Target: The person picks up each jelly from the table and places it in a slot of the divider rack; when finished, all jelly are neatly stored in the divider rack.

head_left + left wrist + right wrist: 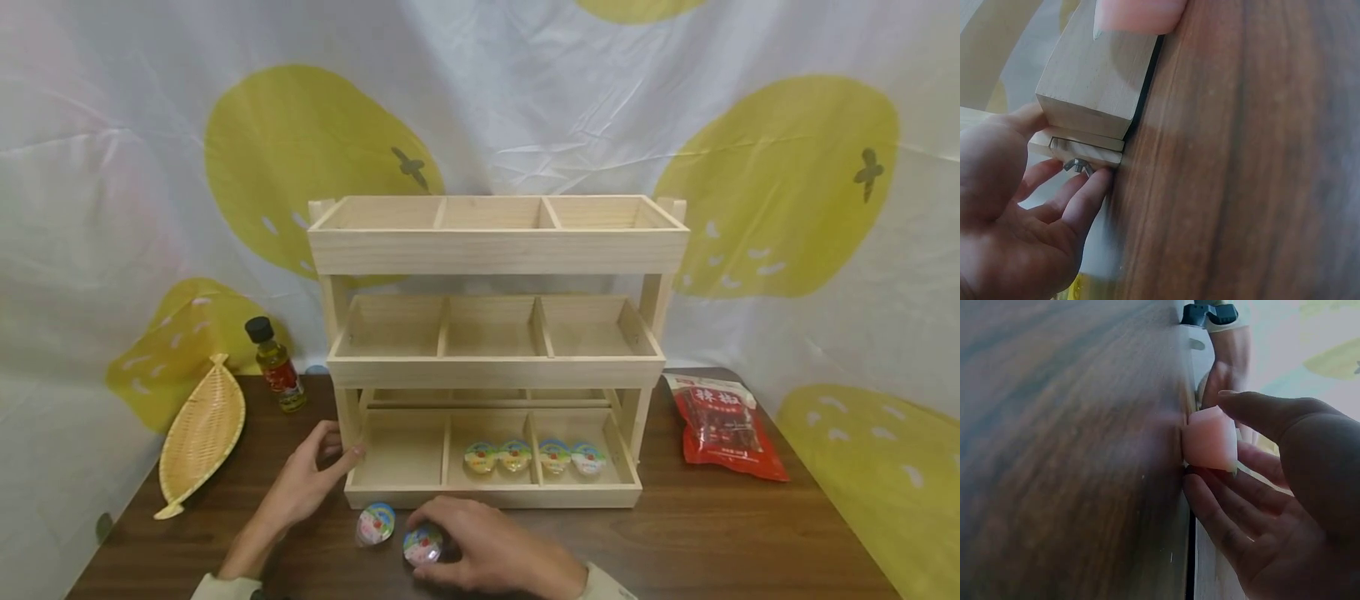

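My right hand [491, 543] has its thumb and fingers curved round a jelly cup [423, 547] with pink sides, down at the brown table [712, 542] in front of the wooden rack [495, 252]; how firmly it presses I cannot tell. A second pink cup [376, 524] lies just to its left. My left hand [300, 483] holds the rack's lower left corner, thumb at the rim, fingers against the outer side beside a wing nut [1079, 165]. In the bottom tray [495, 498], two cups [480, 457] sit in the middle compartment and two more [587, 458] in the right one
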Tool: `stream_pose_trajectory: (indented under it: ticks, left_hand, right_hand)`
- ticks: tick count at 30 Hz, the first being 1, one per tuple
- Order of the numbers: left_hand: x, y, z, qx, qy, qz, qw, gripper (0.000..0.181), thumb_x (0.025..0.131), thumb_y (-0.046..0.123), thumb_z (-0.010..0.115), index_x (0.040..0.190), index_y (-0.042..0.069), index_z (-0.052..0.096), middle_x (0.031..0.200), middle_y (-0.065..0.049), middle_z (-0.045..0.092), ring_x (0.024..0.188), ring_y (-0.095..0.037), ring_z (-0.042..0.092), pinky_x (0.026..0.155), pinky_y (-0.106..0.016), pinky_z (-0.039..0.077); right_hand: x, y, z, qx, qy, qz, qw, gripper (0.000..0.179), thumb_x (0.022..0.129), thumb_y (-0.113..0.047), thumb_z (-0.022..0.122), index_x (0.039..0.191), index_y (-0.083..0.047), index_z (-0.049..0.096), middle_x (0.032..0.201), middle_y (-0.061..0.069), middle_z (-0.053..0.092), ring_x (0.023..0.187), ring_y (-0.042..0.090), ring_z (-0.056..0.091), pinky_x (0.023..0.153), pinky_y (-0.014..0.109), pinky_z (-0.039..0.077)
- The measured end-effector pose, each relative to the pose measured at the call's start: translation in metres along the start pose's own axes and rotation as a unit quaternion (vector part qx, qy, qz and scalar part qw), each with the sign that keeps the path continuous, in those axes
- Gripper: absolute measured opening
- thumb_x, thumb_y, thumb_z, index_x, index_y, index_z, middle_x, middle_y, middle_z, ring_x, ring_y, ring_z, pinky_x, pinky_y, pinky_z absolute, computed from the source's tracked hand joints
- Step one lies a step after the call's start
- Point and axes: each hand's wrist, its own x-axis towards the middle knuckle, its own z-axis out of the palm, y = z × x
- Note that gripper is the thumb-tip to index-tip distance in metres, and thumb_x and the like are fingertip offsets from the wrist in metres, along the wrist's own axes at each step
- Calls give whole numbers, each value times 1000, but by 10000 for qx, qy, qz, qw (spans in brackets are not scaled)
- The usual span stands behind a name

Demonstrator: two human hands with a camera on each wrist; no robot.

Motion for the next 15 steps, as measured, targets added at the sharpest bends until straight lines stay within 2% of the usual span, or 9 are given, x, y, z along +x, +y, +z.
stream_pose_trajectory:
  ticks: [10, 15]
  left_hand:
    - [0, 0, 0, -134, -1, 116, 9998, 47, 106, 37, 73, 141, 10, 58, 134, -14, 75, 130, -30, 69, 104, -38, 55]
    - [0, -1, 0, -108, -17, 101, 9999, 48, 106, 37, 73, 143, 10, 57, 134, -14, 74, 130, -31, 69, 104, -41, 55]
  right_hand:
    - [0, 2, -2, -204, -94, -293, 9993, 42, 101, -48, 77, 130, -18, 74, 121, -10, 76, 112, -5, 67, 97, 13, 52]
    - [-1, 2, -3, 123, -229, -360, 9990, 43, 101, -48, 76, 131, -17, 74, 123, -11, 76, 113, -6, 66, 96, 10, 52]
